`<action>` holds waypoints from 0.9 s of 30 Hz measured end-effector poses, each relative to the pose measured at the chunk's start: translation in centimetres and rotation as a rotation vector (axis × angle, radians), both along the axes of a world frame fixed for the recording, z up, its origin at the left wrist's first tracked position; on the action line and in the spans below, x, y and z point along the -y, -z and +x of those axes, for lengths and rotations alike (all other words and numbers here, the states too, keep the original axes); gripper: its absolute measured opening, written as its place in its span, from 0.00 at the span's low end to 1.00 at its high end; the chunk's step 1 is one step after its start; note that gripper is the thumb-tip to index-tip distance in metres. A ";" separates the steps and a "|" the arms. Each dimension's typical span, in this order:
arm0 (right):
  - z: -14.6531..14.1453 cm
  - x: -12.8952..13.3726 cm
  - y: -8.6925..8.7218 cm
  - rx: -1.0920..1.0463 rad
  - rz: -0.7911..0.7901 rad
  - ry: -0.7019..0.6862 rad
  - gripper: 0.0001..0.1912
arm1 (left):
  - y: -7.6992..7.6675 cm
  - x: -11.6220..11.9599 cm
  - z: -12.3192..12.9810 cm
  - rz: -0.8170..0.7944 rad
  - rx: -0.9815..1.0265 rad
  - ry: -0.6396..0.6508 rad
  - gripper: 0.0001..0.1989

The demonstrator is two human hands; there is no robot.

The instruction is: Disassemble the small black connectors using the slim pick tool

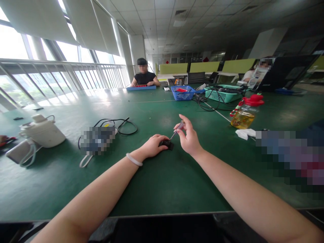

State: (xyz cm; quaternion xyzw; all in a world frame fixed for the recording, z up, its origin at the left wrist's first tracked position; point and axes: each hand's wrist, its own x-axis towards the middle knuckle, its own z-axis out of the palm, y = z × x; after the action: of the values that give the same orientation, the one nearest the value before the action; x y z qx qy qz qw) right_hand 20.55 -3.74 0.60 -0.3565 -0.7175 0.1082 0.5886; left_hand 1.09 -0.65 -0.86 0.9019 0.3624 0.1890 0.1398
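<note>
On the green table (pixel 152 182), my left hand (pixel 152 145) has its fingers around a small black object (pixel 167 144) and holds it against the surface. A screwdriver (pixel 177 131) with a pale, see-through handle is pinched between the thumb and fingers of my right hand (pixel 188 136). Its thin shaft slants down to the left, and the tip meets the top of the black object. The exact spot under the tip is too small to make out.
Left: a white container (pixel 44 131) and a blurred device (pixel 97 140) with a black cable. Right: a red-lidded bottle (pixel 244 114) and white tissue (pixel 245 134). Farther back: a blue basket (pixel 182 94), a green basket (pixel 221 95), cables and two people.
</note>
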 end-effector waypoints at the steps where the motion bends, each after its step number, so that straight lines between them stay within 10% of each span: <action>1: 0.0 0.0 0.0 0.002 0.002 0.001 0.27 | 0.0 0.0 0.0 0.001 0.000 0.000 0.18; 27: -0.3 -0.5 0.9 0.008 -0.054 0.049 0.26 | -0.1 0.2 0.1 -0.001 0.015 -0.044 0.18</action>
State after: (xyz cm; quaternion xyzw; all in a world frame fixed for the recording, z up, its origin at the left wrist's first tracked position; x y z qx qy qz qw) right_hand 20.20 -3.27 -0.29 -0.3902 -0.7078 0.1116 0.5782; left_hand 1.21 -0.82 -0.78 0.8923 0.3810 0.1983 0.1388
